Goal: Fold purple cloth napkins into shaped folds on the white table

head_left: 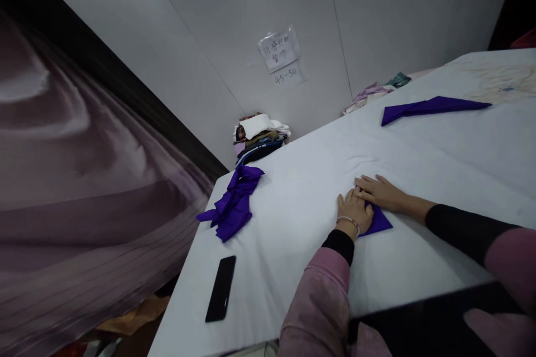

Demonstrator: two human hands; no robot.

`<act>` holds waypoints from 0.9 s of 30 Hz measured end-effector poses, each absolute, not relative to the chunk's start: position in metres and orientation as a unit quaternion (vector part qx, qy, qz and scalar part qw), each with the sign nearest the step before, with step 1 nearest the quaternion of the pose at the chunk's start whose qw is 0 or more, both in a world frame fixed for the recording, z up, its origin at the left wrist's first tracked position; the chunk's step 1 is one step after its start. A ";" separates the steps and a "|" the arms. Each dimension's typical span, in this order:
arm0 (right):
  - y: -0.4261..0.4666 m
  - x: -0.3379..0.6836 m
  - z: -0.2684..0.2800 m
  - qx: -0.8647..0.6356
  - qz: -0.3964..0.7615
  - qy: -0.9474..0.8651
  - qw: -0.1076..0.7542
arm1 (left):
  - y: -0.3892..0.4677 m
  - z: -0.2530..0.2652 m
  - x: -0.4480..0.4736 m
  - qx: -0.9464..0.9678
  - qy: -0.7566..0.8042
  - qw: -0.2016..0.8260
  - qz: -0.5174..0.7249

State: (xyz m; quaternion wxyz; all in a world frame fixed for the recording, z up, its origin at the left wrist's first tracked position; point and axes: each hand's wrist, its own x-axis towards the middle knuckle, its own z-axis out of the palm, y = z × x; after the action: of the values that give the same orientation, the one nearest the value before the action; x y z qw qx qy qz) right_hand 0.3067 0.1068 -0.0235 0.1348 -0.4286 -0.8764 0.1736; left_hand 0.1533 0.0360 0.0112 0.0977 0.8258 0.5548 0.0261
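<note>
A folded purple cloth (pixel 380 222) lies on the white-covered table in front of me, with a pointed corner showing at its lower right. My left hand (pixel 353 212), with a bracelet at the wrist, rests on its left part, fingers stretched forward. From the right, my right hand (pixel 382 193) lies flat over the cloth's far end, its fingertips meeting the left hand's. Both hands are open and cover much of the cloth. Farther off to the right is a long, narrow folded purple cloth (pixel 435 107). A crumpled purple cloth (pixel 235 204) sits near the table's left edge.
A black phone (pixel 221 289) lies at the near left of the table (pixel 293 279). Stacked folded fabrics (pixel 262 136) stand by the wall, and more cloths (pixel 372 93) lie along the far edge. Handwritten paper signs (pixel 280 51) hang on the wall. A draped curtain (pixel 84 189) fills the left side.
</note>
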 end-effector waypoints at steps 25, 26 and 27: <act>0.092 0.284 -0.034 -0.437 0.204 -0.856 0.187 | 0.039 0.011 0.155 0.836 0.542 0.084 0.010; 0.091 0.284 -0.033 -0.438 0.206 -0.855 0.185 | 0.038 0.012 0.156 0.829 0.551 0.090 0.003; 0.089 0.284 -0.032 -0.439 0.206 -0.855 0.183 | 0.037 0.013 0.156 0.822 0.562 0.095 -0.001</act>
State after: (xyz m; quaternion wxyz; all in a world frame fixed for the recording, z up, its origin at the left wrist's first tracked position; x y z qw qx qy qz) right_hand 0.2840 0.0894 -0.0324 0.1830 -0.4391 -0.8551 0.2062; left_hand 0.1557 0.0366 0.0129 0.0949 0.8218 0.5618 -0.0010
